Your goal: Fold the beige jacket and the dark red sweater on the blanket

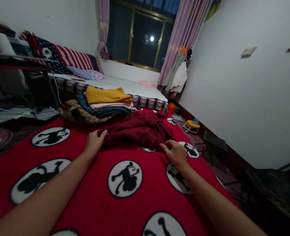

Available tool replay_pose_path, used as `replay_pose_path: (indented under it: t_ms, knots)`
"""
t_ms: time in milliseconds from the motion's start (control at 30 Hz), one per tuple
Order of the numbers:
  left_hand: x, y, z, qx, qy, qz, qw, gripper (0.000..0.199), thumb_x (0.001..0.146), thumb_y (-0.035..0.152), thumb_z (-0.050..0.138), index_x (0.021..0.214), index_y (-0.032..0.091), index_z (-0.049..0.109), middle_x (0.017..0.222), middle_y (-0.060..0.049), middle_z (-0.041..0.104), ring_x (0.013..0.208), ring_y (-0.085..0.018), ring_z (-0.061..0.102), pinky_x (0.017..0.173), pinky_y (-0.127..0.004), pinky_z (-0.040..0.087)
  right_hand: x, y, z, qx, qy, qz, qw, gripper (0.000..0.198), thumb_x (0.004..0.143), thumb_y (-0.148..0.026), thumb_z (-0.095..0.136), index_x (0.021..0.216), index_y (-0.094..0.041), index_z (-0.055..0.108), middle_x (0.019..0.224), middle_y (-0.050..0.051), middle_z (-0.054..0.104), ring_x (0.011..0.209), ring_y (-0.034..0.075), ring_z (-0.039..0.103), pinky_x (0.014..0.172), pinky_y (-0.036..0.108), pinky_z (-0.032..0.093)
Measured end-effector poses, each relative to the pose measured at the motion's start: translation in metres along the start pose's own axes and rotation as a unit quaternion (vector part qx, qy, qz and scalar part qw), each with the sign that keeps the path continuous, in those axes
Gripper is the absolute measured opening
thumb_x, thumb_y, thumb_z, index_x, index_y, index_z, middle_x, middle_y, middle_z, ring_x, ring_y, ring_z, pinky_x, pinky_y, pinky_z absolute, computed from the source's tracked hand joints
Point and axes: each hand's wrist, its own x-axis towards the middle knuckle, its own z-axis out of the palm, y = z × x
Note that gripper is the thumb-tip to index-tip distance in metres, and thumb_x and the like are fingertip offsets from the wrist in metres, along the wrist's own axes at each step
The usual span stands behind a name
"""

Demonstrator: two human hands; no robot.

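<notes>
Garment (140, 127) maroon; blanket (95, 183) red, black-and-white roundel print; curtains (180, 36) lilac.

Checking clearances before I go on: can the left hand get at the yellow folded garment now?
Probably yes: the yellow garment lies uncovered atop the pile, beyond the left hand, but that hand seems to be pinching the maroon cloth.

No lettering, brand or number legible anywhere in view. Labels and signs likewise: none that can be read.
</notes>
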Motion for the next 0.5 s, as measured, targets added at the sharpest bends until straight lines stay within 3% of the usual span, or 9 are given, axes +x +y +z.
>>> replay_pose_path:
  t_ms: [100, 167, 233, 300, 400, 500]
  knots:
    - [0.001, -0.007, 0.001, -0.013, 0.004, 0.013, 1.0, 0.045, 0.071, 0.052, 0.056, 0.091, 0.014, 0.071, 0.092, -0.014, 0.074, 0.088, -0.031, 0.068, 0.072, -0.036, 0.054, -0.006, -0.008, 0.009, 0.042, -0.048, 0.037, 0.997, 0.02, 0.077, -0.039, 0.062, 0.086, -0.023, 0.067, 0.081, 0.004, 0.069, 0.073, 0.02, 0.062, 0.065, 0.029, 0.041]
    - [0.002, -0.01, 0.001, -0.02, 0.01, 0.018, 1.0, 0.046, 0.07, 0.054, 0.057, 0.09, 0.015, 0.071, 0.09, -0.013, 0.074, 0.087, -0.03, 0.068, 0.072, -0.036, 0.054, -0.004, -0.005, 0.014, 0.155, -0.035, 0.076, 0.984, 0.018, 0.075, -0.036, 0.06, 0.082, -0.021, 0.066, 0.08, 0.003, 0.069, 0.072, 0.019, 0.062, 0.065, 0.028, 0.043]
    - [0.005, -0.012, 0.0, -0.04, 0.029, 0.016, 0.999, 0.046, 0.07, 0.055, 0.058, 0.091, 0.015, 0.071, 0.088, -0.012, 0.074, 0.085, -0.029, 0.068, 0.073, -0.036, 0.054, 0.003, 0.002, 0.011, 0.299, -0.012, 0.137, 0.944, 0.021, 0.071, -0.038, 0.061, 0.08, -0.02, 0.063, 0.075, 0.001, 0.066, 0.064, 0.016, 0.061, 0.06, 0.027, 0.044]
    - [0.009, -0.011, -0.002, -0.076, 0.057, 0.006, 0.996, 0.045, 0.07, 0.053, 0.059, 0.093, 0.015, 0.07, 0.087, -0.011, 0.073, 0.083, -0.027, 0.068, 0.073, -0.036, 0.054, 0.014, 0.011, 0.001, 0.41, 0.02, 0.218, 0.885, 0.027, 0.067, -0.04, 0.064, 0.085, -0.02, 0.058, 0.073, -0.001, 0.063, 0.055, 0.014, 0.061, 0.05, 0.023, 0.043]
    - [0.014, -0.007, -0.004, -0.138, 0.101, -0.023, 0.985, 0.042, 0.071, 0.047, 0.061, 0.096, 0.013, 0.069, 0.088, -0.009, 0.072, 0.08, -0.024, 0.067, 0.074, -0.035, 0.055, 0.033, 0.025, -0.021, 0.497, 0.076, 0.318, 0.804, 0.033, 0.064, -0.034, 0.068, 0.088, -0.021, 0.051, 0.075, -0.003, 0.061, 0.05, 0.012, 0.062, 0.044, 0.02, 0.042]
    - [0.018, -0.003, -0.004, -0.178, 0.117, -0.036, 0.976, 0.04, 0.07, 0.042, 0.062, 0.096, 0.012, 0.069, 0.088, -0.007, 0.072, 0.078, -0.02, 0.066, 0.074, -0.031, 0.055, 0.042, 0.04, -0.035, 0.522, 0.115, 0.332, 0.777, 0.031, 0.062, -0.031, 0.069, 0.085, -0.021, 0.051, 0.069, -0.005, 0.058, 0.047, 0.01, 0.058, 0.046, 0.021, 0.046]
